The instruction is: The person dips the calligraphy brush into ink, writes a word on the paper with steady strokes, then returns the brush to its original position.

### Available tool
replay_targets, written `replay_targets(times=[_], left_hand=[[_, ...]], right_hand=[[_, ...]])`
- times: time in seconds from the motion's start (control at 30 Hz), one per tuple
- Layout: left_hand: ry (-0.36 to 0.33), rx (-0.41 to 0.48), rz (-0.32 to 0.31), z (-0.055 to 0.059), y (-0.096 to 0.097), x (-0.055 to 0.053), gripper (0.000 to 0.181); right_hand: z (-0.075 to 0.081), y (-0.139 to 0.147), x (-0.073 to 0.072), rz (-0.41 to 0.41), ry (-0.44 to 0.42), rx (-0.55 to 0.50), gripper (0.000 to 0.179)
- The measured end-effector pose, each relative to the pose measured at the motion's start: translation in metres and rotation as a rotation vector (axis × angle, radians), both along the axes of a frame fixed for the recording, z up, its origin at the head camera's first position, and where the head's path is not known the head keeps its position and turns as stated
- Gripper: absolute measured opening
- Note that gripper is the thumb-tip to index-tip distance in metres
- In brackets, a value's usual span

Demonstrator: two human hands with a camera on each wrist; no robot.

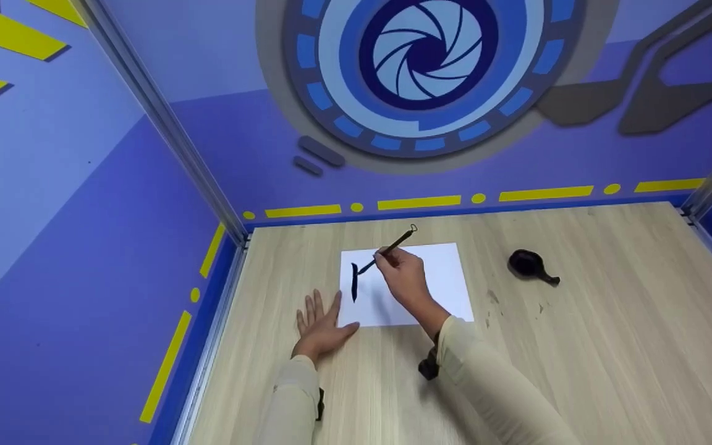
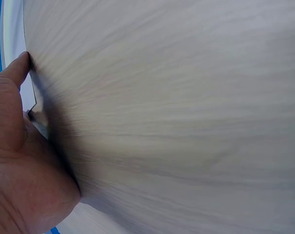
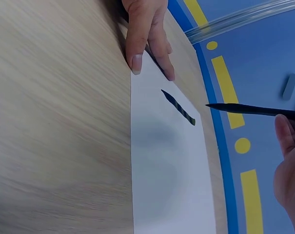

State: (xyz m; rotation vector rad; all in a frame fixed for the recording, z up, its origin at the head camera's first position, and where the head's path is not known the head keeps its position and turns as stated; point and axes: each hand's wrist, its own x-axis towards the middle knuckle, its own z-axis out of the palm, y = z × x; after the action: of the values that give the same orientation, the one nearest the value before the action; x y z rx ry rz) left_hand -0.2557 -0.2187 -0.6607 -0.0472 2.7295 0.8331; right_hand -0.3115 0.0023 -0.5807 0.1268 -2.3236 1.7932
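My right hand [image 1: 406,278] pinches a dark writing brush [image 1: 398,241] with a small loop at its top end. In the right wrist view the brush's pointed tip [image 3: 215,106] hangs above the sheet. A white sheet of paper [image 1: 436,284] lies on the table, bearing one black vertical stroke [image 1: 355,284] near its left side. The left hand [image 1: 324,327] lies spread at the sheet's lower left corner, its thumb and forefinger over the paper's edge. In the left wrist view the thumb [image 2: 16,70] reaches to the paper's edge.
To the right of the paper, a small black dish [image 1: 525,264] with a short handle sits on the wooden table [image 1: 609,321]. Dark smudges mark the wood between them. Purple-blue panels [image 1: 220,142] with metal corner posts enclose the back and sides.
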Motion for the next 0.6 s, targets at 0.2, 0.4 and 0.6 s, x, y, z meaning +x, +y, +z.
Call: replay_targets(times=[0.2,0.4,0.6], left_hand=[[-0.006,0.004,0.006,-0.0003,0.0001,-0.0006,0.094],[-0.015,-0.015,0.008,-0.0054,0.0001,-0.0028,0.094],[-0.029,-0.019,-0.003,0.0033,0.0011,0.0011,0.094]], right_hand=[[0.0001,-0.0008,0.0000,0.006,0.005,0.005,0.019],[-0.0012,-0.0012,0.0010,0.004,0.026,0.003,0.017],[-0.0013,-0.0017,0.0016,0.000,0.037,-0.009,0.013]])
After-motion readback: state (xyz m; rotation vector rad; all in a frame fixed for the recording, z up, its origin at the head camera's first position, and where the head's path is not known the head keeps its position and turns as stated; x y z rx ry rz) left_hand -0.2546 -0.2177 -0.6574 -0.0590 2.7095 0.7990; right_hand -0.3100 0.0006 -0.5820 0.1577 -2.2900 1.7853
